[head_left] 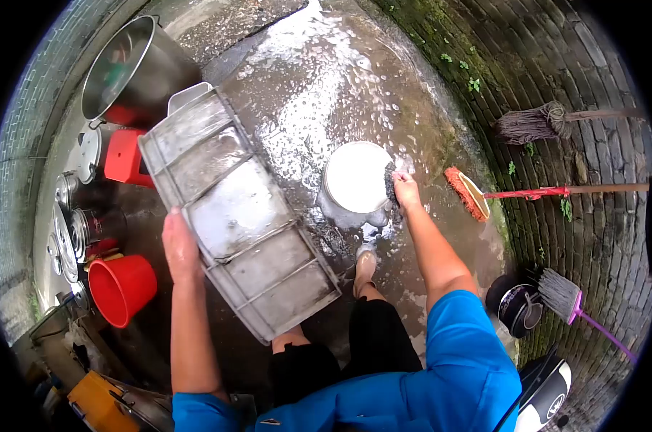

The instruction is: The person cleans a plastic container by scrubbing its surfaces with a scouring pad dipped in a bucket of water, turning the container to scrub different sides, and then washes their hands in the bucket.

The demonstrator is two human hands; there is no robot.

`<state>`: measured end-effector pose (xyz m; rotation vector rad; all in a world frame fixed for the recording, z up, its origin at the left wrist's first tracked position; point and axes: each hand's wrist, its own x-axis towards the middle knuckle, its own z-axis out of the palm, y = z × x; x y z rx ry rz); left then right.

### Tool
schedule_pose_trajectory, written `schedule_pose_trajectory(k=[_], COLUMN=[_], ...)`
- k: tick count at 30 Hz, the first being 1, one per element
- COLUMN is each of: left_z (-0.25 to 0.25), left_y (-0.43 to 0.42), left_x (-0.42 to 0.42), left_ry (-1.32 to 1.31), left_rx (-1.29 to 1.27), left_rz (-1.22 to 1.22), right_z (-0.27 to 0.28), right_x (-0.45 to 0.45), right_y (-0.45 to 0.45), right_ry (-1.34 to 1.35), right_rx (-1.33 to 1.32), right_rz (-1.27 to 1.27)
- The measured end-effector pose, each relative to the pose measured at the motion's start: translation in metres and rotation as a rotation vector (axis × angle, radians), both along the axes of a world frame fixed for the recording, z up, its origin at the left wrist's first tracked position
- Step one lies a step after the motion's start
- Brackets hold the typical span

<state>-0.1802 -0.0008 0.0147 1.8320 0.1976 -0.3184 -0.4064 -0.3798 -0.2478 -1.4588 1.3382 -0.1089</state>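
now, left hand point(180, 246) open along panel point(248, 209) edge; right hand point(407, 191) gripping dark scrubber point(391, 184) by bucket point(327, 173), wet floor point(423, 129) around.

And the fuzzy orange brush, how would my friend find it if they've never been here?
Start at the brick wall on the right side of the picture. Three long-handled cleaning tools show there, and the brush is the middle one. Only it has orange bristles and a red handle: the mop above has dull stringy strands, and the broom below has a purple handle.

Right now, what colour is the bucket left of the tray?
Red bucket, shown best in the head view.
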Motion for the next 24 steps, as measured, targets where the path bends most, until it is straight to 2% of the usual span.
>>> schedule_pose_trajectory(k=[1, 2, 4, 5, 6, 8, 10, 11, 12, 13, 14, 17, 18, 19, 20, 24], left_z=[0.006, 0.015, 0.017, 0.012, 0.007, 0.004, 0.008, 0.007, 0.007, 0.005, 0.005, -0.007, -0.005, -0.002, -0.003, -0.015], left_y=[-0.006, -0.013, -0.010, -0.005, -0.003, -0.002, -0.009, -0.013, -0.019, -0.023, -0.024, -0.029, -0.028, -0.032, -0.038, -0.067], left_x=[-0.005, -0.006, -0.004, -0.005, -0.005, -0.001, -0.001, -0.003, -0.006, -0.008, -0.008, -0.013, -0.008, -0.009, -0.013, -0.013], left_ry=[-0.041, -0.093, -0.164, -0.228, -0.292, -0.419, -0.443, -0.457, -0.471, -0.489, -0.508, -0.543, -0.594, -0.630, -0.603, -0.583], left_rx=[0.176, 0.344, 0.551, 0.469, 0.386, 0.410, 0.484, 0.470, 0.455, 0.485, 0.552, 0.555, 0.587, 0.669, 0.635, 0.578], left_rz=[0.014, 0.031, -0.093, -0.103, -0.112, -0.165, -0.207, -0.218, -0.226, -0.236, -0.259, -0.310, -0.301, -0.303, -0.293, -0.320], right_z=[-0.039, -0.049, -0.095, -0.101, -0.159, -0.139, -0.137, -0.152, -0.166, -0.207, -0.220, -0.227, -0.211, -0.121, -0.077, 0.168], right_x=[-0.004, 0.001, 0.015, 0.024, 0.026, 0.039, 0.036, 0.032, 0.034, 0.040, 0.043, 0.018, 0.041, 0.054, 0.057, 0.097], right_y=[0.000, 0.002, 0.004, 0.007, 0.008, 0.028, 0.052, 0.059, 0.064, 0.056, 0.052, 0.038, 0.031, 0.024, 0.022, 0.035], right_ry=[-0.076, -0.024, 0.048, 0.006, 0.044, 0.285, 0.443, 0.532, 0.613, 0.727, 0.707, -0.300, -0.641, -0.737, -0.678, -0.826], right_rx=[0.104, 0.159, 0.132, 0.151, -0.042, -0.352, -0.341, -0.366, -0.340, -0.249, -0.262, 0.537, 0.770, 1.228, 0.949, 0.453], right_rz=[-0.110, -0.139, -0.146, -0.097, 0.035, 0.456, 0.665, 0.785, 0.788, 0.965, 0.985, 0.396, 0.190, 0.137, 0.159, 0.600])
